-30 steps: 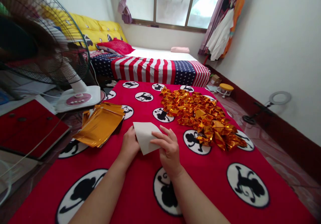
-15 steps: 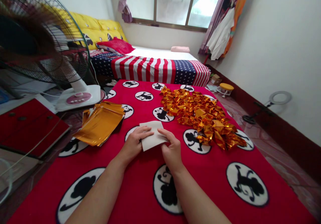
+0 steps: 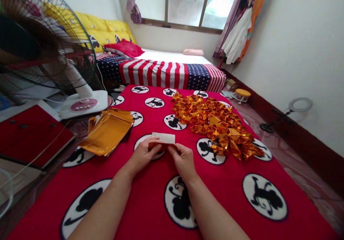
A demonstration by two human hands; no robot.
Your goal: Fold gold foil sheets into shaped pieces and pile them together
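Note:
Between my two hands is a sheet of foil paper (image 3: pixel 164 137), white on the face toward me. Its near part is bent up, and the orange-gold foil side shows along that fold. My left hand (image 3: pixel 143 154) pinches the left end of the fold, thumb on the near side. At the right end, my right hand (image 3: pixel 184 159) grips the paper the same way. To the left lies a stack of flat gold foil sheets (image 3: pixel 107 132). A large heap of folded gold foil pieces (image 3: pixel 215 121) spreads over the right side of the red cloth (image 3: pixel 215 193).
A fan (image 3: pixel 83 103) stands at the left beside a red-fronted cabinet (image 3: pixel 32 134). Beyond the cloth is a bed with a striped, starred cover (image 3: pixel 161 74). On the right floor are a yellow stool (image 3: pixel 242 93) and a ring light (image 3: pixel 300 104).
The paper was turned from a tilted position to square between my hands. Its near edge then folded upward, bringing the foil side into view. My right fingers closed on its right end.

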